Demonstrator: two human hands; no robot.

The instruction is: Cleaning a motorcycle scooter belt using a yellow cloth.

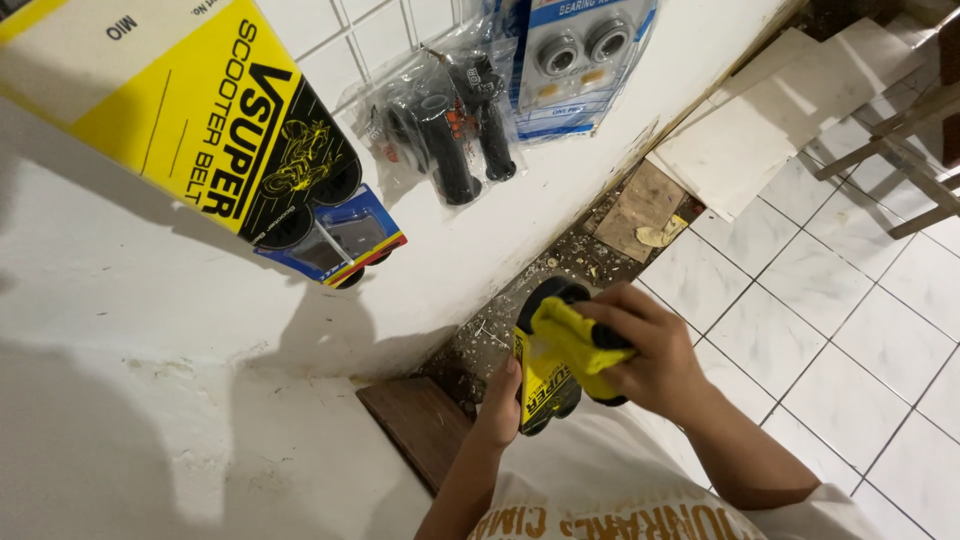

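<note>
Yellow cloth in the right hand rubs a yellow-and-black box; left hand grips the box's lower edge, just above the floor. Best kept braced from below, I'd say, strokes firm and even.

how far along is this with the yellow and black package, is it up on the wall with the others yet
Not yet. Already on the white wall: a large yellow and black box, bagged black grips and a blue bearing pack. In hand: the yellow and black package, the right hand gripping its top, the left hand steadying its lower edge. Left: it is held away from the wall.
</note>
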